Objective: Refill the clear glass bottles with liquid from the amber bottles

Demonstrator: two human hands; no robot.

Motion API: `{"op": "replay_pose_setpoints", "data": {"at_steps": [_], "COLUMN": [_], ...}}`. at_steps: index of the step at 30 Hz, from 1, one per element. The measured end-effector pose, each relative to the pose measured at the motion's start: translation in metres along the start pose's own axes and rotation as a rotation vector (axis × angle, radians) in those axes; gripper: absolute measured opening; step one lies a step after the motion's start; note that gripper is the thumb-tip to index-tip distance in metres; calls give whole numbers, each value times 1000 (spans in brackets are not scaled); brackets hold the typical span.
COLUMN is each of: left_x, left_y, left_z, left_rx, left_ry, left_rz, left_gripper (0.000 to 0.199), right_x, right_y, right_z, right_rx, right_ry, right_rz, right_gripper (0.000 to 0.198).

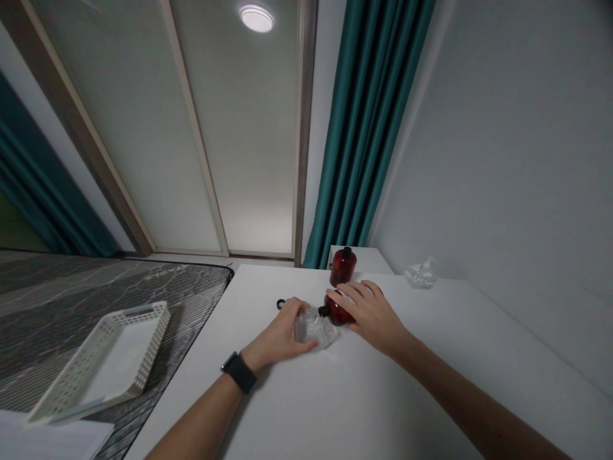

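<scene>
My right hand is wrapped over a dark red bottle, tilted on its side with its black neck pointing left. My left hand, with a dark watch on the wrist, grips a crumpled clear plastic bag just beside that neck. Behind my right hand a second red bottle with a black top stands upright. A small black ring-shaped piece lies on the table past my left hand.
The white table reaches the wall at right, where another crumpled clear plastic bag lies. Left of the table, a white perforated basket rests on a grey striped surface near white sheets. A teal curtain hangs behind.
</scene>
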State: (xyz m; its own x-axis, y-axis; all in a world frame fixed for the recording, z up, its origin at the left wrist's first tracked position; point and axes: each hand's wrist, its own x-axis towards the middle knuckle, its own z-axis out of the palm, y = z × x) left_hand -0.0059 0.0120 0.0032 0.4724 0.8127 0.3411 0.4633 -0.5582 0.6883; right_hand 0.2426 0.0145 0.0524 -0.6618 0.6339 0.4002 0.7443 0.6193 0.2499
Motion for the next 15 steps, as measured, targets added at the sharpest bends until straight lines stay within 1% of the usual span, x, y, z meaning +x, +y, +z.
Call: {"op": "replay_pose_setpoints", "data": {"at_steps": [5,11,15], "left_x": [0,0,0], "left_y": [0,-4,-3], "left_z": [0,2,2], "left_rx": [0,2,-7], "left_ry": [-6,-7,-3], "left_rz": [0,2,4], "left_gripper": [52,53,53], "right_x": [1,2,2], "right_y": [0,0,0], "right_z": [-1,-2,-1], "right_rx": [-1,-3,-9], "right_ry": [-6,-20,-12], "right_rz": [-4,-5,-7], "right_gripper": [72,76,75]}}
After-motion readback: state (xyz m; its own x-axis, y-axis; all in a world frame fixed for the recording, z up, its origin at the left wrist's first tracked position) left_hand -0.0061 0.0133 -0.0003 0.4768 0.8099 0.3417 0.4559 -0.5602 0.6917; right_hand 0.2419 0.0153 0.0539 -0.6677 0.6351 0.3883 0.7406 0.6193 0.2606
